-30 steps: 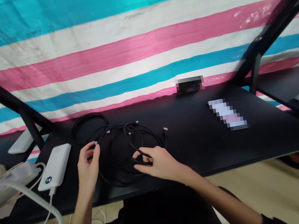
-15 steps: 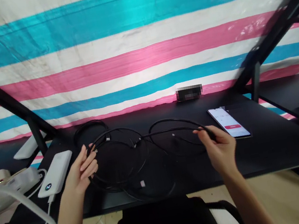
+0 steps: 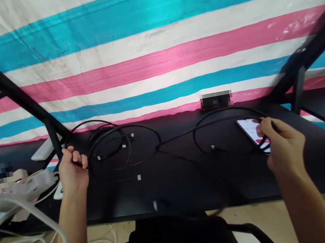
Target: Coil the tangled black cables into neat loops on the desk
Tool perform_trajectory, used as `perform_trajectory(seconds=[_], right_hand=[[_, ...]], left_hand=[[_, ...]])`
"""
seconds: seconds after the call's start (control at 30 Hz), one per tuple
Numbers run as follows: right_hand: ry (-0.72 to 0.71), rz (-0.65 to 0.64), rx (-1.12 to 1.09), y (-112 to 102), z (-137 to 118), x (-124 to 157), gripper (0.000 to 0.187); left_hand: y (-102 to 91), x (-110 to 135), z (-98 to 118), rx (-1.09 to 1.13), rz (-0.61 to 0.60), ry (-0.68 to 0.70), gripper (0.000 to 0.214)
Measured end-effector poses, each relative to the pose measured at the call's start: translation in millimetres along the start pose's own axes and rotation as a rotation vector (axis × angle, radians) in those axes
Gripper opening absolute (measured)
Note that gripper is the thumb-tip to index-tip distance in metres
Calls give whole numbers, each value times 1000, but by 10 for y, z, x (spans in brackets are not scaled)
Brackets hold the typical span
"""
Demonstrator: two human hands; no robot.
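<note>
A tangle of black cables (image 3: 141,146) with small white plugs lies spread across the black desk (image 3: 177,186). My left hand (image 3: 72,173) is closed round a bundle of the cable loops at the desk's left side. My right hand (image 3: 282,142) is closed round another black cable loop at the right, held just above a lit phone (image 3: 250,131). One strand stretches between the two hands. A white power bank (image 3: 58,192) is mostly hidden behind my left hand.
A white power strip (image 3: 20,190) with white leads sits at the far left. Black slanted frame bars (image 3: 8,88) rise at both sides before a striped tarpaulin. A black chair (image 3: 177,240) stands under the desk's near edge.
Both hands have moved apart, the left one leftward and the right one rightward over the phone, pulling the cable loops out across the desk. The left hand has closed round its loops.
</note>
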State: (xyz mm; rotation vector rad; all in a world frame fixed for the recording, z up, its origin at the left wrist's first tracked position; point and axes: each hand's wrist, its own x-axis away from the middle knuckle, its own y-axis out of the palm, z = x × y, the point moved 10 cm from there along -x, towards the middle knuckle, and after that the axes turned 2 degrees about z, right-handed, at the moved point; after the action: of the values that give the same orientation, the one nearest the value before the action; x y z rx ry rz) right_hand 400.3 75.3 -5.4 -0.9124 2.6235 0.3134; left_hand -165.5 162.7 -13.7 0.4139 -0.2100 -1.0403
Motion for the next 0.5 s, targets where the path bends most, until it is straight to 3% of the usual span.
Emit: perform_trajectory(seconds=[0.17,0.3,0.37,0.5], right_hand=[[254,-4,-25,198,207,-256,25],[106,-60,-31,366,-65,-327,30],[35,-153,-27,535,-219,-261,30],[-17,-528,41,1120,-375,153,25]], left_hand=[[-128,-75,240,9,113,183,27],[-175,-38,385,-21,102,268,21],[-109,18,389,-56,43,263,17],[202,248,257,-232,-150,202,29]])
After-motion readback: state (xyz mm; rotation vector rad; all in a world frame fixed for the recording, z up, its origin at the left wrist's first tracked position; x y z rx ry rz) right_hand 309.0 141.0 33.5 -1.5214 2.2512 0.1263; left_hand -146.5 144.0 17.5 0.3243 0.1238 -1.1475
